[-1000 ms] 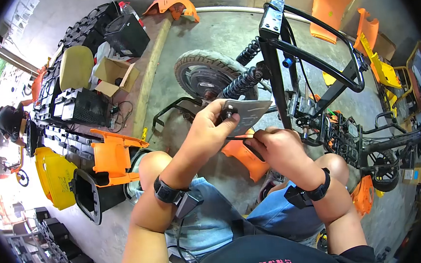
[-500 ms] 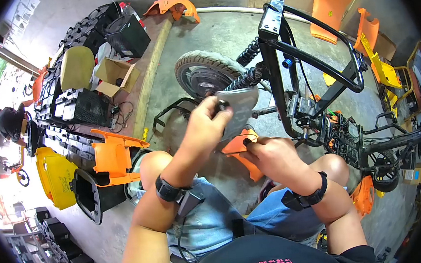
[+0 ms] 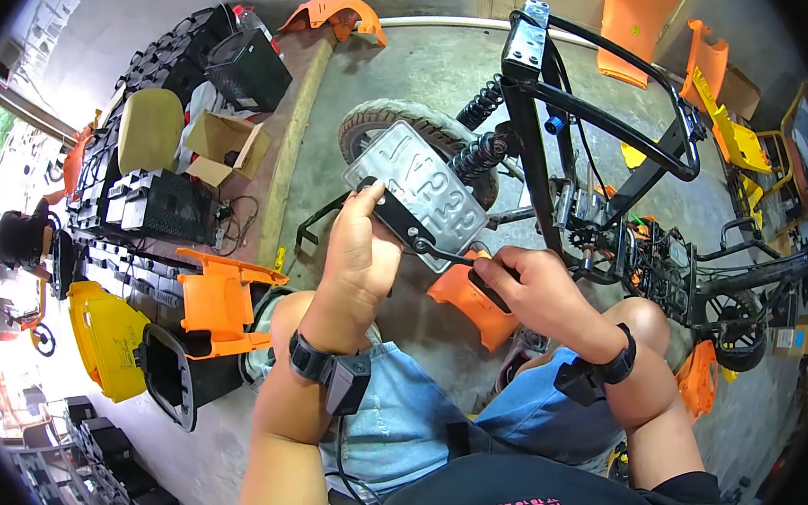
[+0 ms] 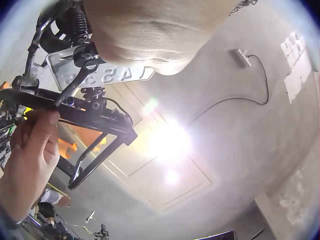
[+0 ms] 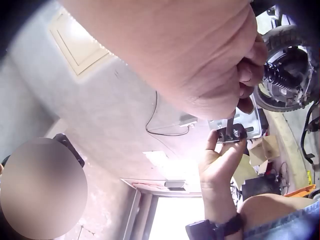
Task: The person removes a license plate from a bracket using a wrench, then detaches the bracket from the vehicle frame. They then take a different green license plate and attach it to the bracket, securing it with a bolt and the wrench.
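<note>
In the head view my left hand [image 3: 359,256] holds a licence plate [image 3: 437,188] with raised characters, thumb over the black bracket [image 3: 397,211] along its near edge. My right hand [image 3: 548,293] grips a dark wrench [image 3: 450,255] by its handle, and its ring end is at the bolt near the bracket's lower end. From the left wrist, the ring of the wrench [image 4: 74,89] shows in front of the plate [image 4: 117,75], and the right hand [image 4: 35,150] pinches the handle. In the right wrist view the left hand [image 5: 222,162] holds the bracket [image 5: 231,133] from below.
Ahead stands a stripped black motorbike frame [image 3: 533,138] with a wheel [image 3: 361,128] and shock absorbers. An orange panel [image 3: 474,304] lies on the floor beneath my hands. To the left are black battery cases [image 3: 158,205], an open cardboard box [image 3: 225,143] and a yellow cover [image 3: 107,342].
My left hand has turned the plate from a steep, edge-on tilt so its characters face me. The wrench, held by the right hand throughout, now has its ring end at the bracket's bolt.
</note>
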The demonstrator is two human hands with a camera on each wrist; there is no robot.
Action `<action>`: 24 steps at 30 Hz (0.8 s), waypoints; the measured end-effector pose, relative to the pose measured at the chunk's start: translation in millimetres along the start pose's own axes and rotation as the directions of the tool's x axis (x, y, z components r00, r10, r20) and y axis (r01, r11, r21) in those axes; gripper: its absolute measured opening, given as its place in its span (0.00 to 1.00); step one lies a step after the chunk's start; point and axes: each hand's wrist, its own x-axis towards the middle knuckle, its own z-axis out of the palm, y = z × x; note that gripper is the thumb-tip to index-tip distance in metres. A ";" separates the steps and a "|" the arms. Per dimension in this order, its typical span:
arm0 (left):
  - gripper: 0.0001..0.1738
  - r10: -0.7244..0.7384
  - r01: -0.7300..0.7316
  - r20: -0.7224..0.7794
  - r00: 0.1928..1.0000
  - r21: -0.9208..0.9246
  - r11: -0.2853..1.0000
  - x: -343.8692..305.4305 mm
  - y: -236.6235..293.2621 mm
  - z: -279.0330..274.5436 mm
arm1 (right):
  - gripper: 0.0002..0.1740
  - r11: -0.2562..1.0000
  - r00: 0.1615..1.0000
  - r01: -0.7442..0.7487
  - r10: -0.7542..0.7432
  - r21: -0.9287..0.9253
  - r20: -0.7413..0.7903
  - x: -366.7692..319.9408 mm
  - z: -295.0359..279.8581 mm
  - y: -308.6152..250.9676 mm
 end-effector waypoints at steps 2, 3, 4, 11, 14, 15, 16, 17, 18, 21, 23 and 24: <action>0.17 -0.008 0.008 0.008 1.000 -0.012 1.000 -1.2 -0.5 0.6 | 0.24 1.000 1.000 -0.010 0.010 -0.008 0.005 -0.3 0.6 -1.0; 0.17 -0.027 0.027 0.024 0.999 -0.011 1.000 -2.0 -0.6 0.2 | 0.24 1.000 1.000 -0.013 0.013 -0.016 -0.007 -0.6 0.7 -1.1; 0.17 -0.046 0.046 0.039 0.998 -0.009 0.999 -2.7 -1.0 0.1 | 0.24 1.000 1.000 -0.017 0.016 -0.023 -0.019 -0.8 0.8 -1.1; 0.12 -0.004 -0.002 0.046 0.999 0.137 0.991 -10.5 -2.3 7.2 | 0.23 0.997 0.999 -0.041 0.040 -0.065 -0.009 0.7 1.3 2.6; 0.12 -0.030 0.004 0.117 0.993 0.218 0.976 -13.6 -1.9 7.3 | 0.20 0.970 0.985 0.140 -0.157 -0.197 -0.072 1.9 7.2 10.6; 0.12 -0.043 0.005 0.141 0.989 0.260 0.966 -16.0 -0.8 9.3 | 0.18 0.936 0.956 0.237 -0.273 -0.261 -0.111 3.5 10.5 16.2; 0.12 -0.043 0.005 0.141 0.989 0.260 0.966 -18.1 -0.4 11.4 | 0.17 0.887 0.911 0.326 -0.387 -0.327 -0.141 4.0 12.3 19.1; 0.12 -0.048 -0.002 0.156 0.987 0.304 0.953 -19.9 -0.3 13.5 | 0.17 0.887 0.911 0.326 -0.387 -0.326 -0.141 3.6 12.6 18.8; 0.13 -0.054 -0.009 0.171 0.984 0.348 0.937 -21.0 -0.7 14.4 | 0.16 0.861 0.902 0.333 -0.410 -0.385 -0.137 3.0 12.9 18.1; 0.14 -0.045 -0.035 0.181 0.982 0.416 0.909 -16.3 -6.1 7.1 | 0.15 0.808 0.876 0.346 -0.460 -0.477 -0.143 0.0 13.9 17.2; 0.14 -0.035 -0.049 0.179 0.983 0.448 0.893 -15.9 -7.0 7.7 | 0.16 0.783 0.859 0.354 -0.489 -0.512 -0.153 -1.8 15.2 19.2; 0.14 -0.039 -0.036 0.164 0.986 0.429 0.903 -15.9 -7.0 8.3 | 0.13 0.758 0.837 0.387 -0.528 -0.525 -0.146 -1.9 16.9 22.0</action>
